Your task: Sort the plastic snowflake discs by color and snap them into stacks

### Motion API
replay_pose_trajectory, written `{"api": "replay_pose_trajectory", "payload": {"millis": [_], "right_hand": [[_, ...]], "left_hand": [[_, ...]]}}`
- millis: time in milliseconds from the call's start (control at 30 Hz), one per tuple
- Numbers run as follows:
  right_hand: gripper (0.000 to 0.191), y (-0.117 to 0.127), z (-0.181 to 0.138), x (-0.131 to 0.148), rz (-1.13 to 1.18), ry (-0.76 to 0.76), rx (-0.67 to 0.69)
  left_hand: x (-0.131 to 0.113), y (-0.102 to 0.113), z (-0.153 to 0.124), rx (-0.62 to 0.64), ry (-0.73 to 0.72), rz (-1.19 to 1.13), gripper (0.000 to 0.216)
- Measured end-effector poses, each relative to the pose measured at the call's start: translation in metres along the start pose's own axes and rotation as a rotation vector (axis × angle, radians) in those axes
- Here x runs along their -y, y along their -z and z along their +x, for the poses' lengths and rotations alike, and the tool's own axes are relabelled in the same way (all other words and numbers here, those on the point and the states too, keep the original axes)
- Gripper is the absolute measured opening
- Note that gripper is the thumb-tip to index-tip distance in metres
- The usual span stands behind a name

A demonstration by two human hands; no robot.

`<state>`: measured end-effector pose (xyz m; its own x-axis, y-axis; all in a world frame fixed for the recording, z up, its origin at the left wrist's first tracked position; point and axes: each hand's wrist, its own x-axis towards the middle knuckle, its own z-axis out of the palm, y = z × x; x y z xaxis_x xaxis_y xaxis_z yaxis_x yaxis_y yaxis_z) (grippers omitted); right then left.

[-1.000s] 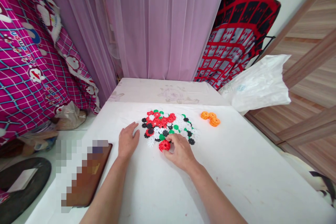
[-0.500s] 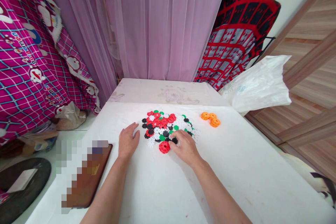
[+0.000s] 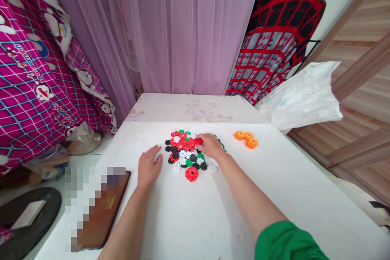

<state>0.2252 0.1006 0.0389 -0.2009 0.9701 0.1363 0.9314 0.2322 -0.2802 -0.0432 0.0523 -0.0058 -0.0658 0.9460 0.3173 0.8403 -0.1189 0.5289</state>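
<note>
A pile of notched plastic discs (image 3: 184,146) in red, white, black and green lies at the middle of the table. My right hand (image 3: 211,146) reaches over its right side, thumb and fingertips closed on a red notched disc (image 3: 199,141). The fingers hide part of the pile. In front of the pile sits a rounded red piece (image 3: 191,174), apart from both hands. My left hand (image 3: 149,166) rests on the table left of the discs, thumb and fingers spread, with nothing in it.
Joined orange pieces (image 3: 246,138) lie to the right of the pile. A brown flat case (image 3: 105,215), partly blurred out, is at the table's left edge. A white plastic bag (image 3: 301,97) stands beyond the right edge, and a purple curtain (image 3: 195,32) hangs behind.
My right hand has moved from the front of the pile, beside the rounded red piece, away from me to a red disc farther back. My left hand stays in place.
</note>
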Motion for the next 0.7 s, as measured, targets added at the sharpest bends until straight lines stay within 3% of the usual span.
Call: {"api": "replay_pose_trajectory", "payload": {"millis": [233, 400, 567, 700], "right_hand": [[0.033, 0.002, 0.001, -0.004, 0.014, -0.037, -0.003], [0.039, 0.001, -0.043, 0.006, 0.324, -0.133, -0.175], [0.036, -0.003, -0.097, 0.036, 0.474, -0.001, -0.213], [0.035, -0.002, -0.107, 0.051, 0.4, 0.08, -0.199]], "left_hand": [[0.0, 0.0, 0.0, 0.009, 0.001, -0.012, 0.037], [0.0, 0.0, 0.0, -0.002, -0.001, -0.015, 0.036], [-0.001, 0.0, 0.0, 0.002, -0.001, -0.009, 0.037], [-0.002, 0.0, 0.0, -0.002, -0.001, -0.01, 0.037]]}}
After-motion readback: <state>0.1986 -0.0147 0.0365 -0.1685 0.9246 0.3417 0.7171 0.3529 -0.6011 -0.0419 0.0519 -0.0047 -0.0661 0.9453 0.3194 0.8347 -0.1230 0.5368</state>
